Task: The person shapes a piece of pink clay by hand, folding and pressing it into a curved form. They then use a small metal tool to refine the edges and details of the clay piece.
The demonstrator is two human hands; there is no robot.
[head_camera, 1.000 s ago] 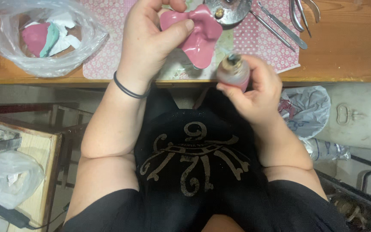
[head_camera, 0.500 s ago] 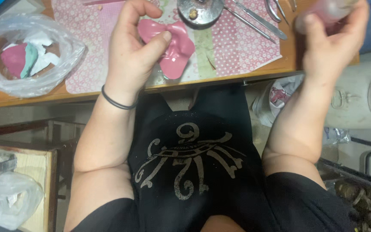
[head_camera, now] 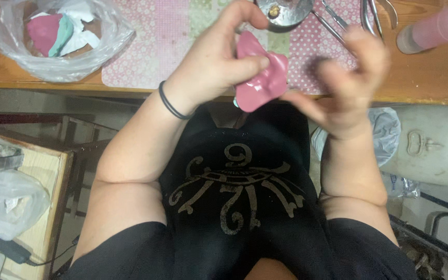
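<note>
left hand has the pink moulded piece pinched, thumb across its front and fingers curled behind, lifted above the lap so the underside faces the person. right hand is just beside it, fingers spread and blurred, one fingertip meeting the piece's lower right edge, holding nothing. a black band sits on the left wrist. beyond the hands, on the wooden table, a patterned pink mat carries a small metal bowl and metal hand tools, close enough to grab. out past the right hand a pink bottle lies on its side. far out past the left hand, a clear plastic bag holds pink and green scraps, parked clear of the work.
</note>
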